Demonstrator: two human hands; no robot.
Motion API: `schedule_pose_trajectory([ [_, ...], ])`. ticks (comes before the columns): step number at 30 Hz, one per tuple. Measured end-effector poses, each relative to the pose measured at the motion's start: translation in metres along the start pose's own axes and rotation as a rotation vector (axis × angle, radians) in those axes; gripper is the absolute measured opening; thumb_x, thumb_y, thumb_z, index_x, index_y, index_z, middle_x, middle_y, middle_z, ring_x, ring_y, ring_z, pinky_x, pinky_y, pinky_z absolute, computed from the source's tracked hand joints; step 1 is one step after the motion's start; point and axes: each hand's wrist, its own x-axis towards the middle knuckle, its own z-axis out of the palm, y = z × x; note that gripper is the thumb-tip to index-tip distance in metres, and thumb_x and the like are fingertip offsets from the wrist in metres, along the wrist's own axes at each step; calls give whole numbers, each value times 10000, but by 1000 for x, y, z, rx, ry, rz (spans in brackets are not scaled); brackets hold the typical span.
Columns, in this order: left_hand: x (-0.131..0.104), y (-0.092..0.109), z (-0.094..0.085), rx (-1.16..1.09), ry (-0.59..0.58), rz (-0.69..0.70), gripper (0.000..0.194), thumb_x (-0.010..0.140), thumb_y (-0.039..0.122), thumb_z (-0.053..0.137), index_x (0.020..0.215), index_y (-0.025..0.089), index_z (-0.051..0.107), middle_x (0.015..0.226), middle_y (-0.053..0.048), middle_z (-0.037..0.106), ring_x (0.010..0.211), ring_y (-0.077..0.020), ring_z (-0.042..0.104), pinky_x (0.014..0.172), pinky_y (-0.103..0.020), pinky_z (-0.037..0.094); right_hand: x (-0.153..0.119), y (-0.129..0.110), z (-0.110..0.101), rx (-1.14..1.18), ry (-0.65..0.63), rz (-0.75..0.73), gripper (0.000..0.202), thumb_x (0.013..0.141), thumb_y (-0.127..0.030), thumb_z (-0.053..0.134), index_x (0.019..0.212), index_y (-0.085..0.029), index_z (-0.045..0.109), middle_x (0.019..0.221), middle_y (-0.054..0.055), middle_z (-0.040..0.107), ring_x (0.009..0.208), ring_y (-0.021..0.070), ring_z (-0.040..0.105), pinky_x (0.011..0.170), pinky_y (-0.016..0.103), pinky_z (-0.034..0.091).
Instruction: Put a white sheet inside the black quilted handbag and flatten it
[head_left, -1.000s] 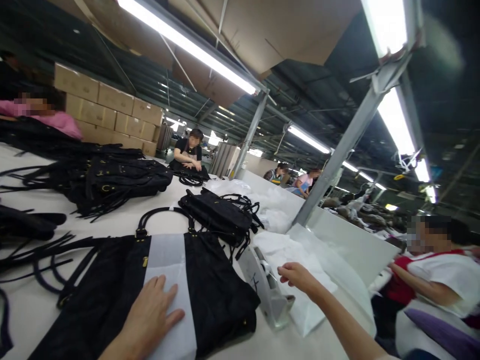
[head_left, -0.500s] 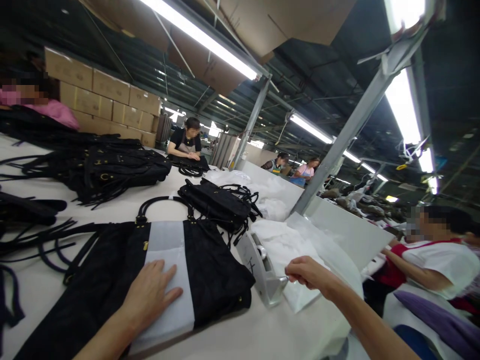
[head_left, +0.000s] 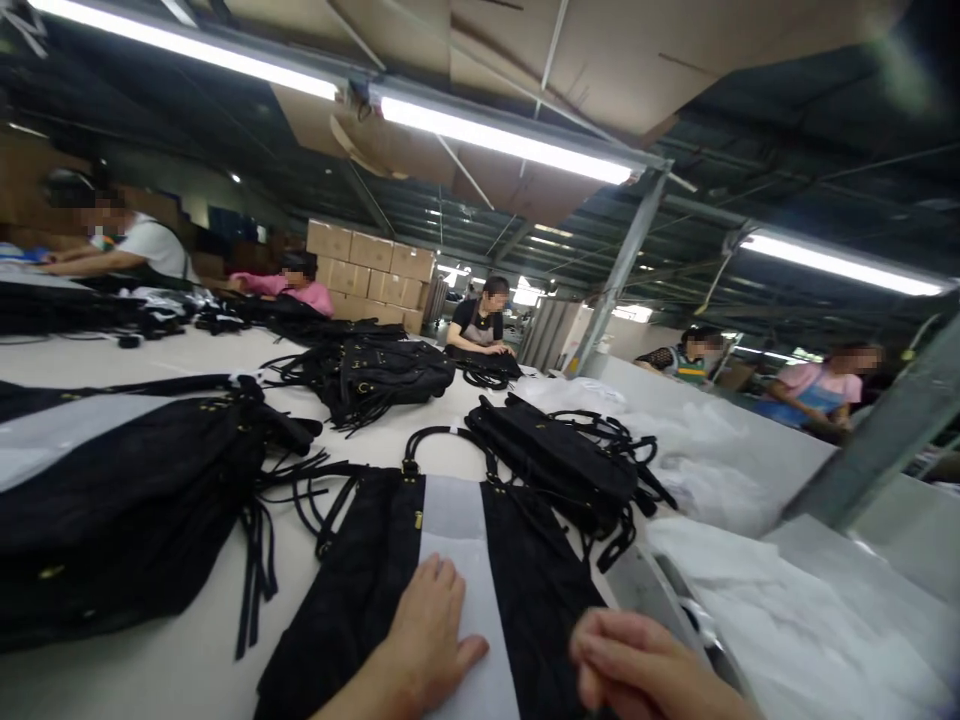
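A black handbag (head_left: pixel 536 570) lies flat in front of me, its looped handle pointing away. Down its middle runs a pale grey sheet (head_left: pixel 454 508), wrapped like a band. My left hand (head_left: pixel 429 635) rests on this sheet, fingers extended and thumb out to the side. Over the bag's right side is my right hand (head_left: pixel 637 660), its fingers curled and pinched together. Whatever is between those fingertips is too small or blurred to make out. Right of the bag stands a grey tape dispenser (head_left: pixel 705 630), partly hidden behind my right hand.
Another banded black bag (head_left: pixel 142 500) lies at the left. More black bags (head_left: pixel 555 455) with straps sit farther back. White plastic bags (head_left: pixel 795 610) are heaped at the right, beside a low white partition (head_left: pixel 757 450). Several co-workers are around the table and beyond the partition.
My right hand has left the tape dispenser's end and come left over the bag. My left hand stays on the grey sheet. The view has turned left, bringing the left bag into sight.
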Motion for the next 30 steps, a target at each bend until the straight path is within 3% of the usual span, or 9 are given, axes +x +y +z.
schedule_pose_trajectory([
  [2,-2,0,-1,-31,-6,-9,743,904,540,463,1439,25,442,1536,-214,358,1463,-360,237,1229,-456,171,43,-38,45,196,-98,-34,399,639,-499,810,783,-187,607,735,24,635,460,34,276,429,197,117],
  [5,1,-2,-3,-62,-46,-8,789,878,559,501,1459,32,415,1537,-212,356,1463,-356,240,1231,-449,163,118,-54,85,316,-82,31,272,659,-304,773,780,-151,584,778,38,661,444,6,296,410,153,86],
  [8,15,-9,6,-49,-88,-6,837,836,568,567,1430,-9,440,1515,-249,373,1432,-396,292,1217,-466,206,177,-40,92,279,-9,94,93,728,-176,649,761,-134,573,752,39,661,402,-6,305,385,131,74],
  [10,26,-17,22,-17,-58,4,691,900,470,499,1405,-2,480,1494,-245,409,1405,-402,343,1175,-498,293,200,-30,89,255,-2,130,38,755,-144,600,757,-129,565,726,36,651,377,-9,305,370,128,60],
  [13,36,-27,51,43,63,41,497,933,230,374,1357,41,552,1425,-217,511,1340,-389,442,1075,-537,407,213,-20,83,243,1,156,25,794,-150,567,812,-133,573,746,36,663,358,-8,312,354,127,59],
  [16,36,-30,68,97,168,64,474,898,154,395,1320,65,594,1345,-201,591,1285,-380,497,1036,-538,436,216,-16,81,242,6,138,52,818,-184,570,849,-143,582,784,38,684,355,-7,311,345,128,67],
  [21,33,-30,72,135,262,1,428,906,183,463,1298,135,627,1356,-135,600,1318,-381,467,1079,-534,398,218,-10,81,216,-9,92,115,814,-255,590,855,-148,593,820,49,700,363,-5,321,350,144,64],
  [26,39,-35,73,149,222,74,376,991,302,445,1279,171,648,1326,-137,621,1260,-420,518,1015,-550,452,219,-8,83,146,-18,34,226,732,-355,658,808,-161,571,851,56,711,379,13,348,361,180,70],
  [30,40,-31,79,197,302,-33,314,994,226,455,1183,249,705,1298,-84,647,1234,-399,551,998,-544,470,229,-6,84,-176,60,-193,201,758,-382,557,767,-182,567,738,19,680,417,67,366,401,226,203],
])
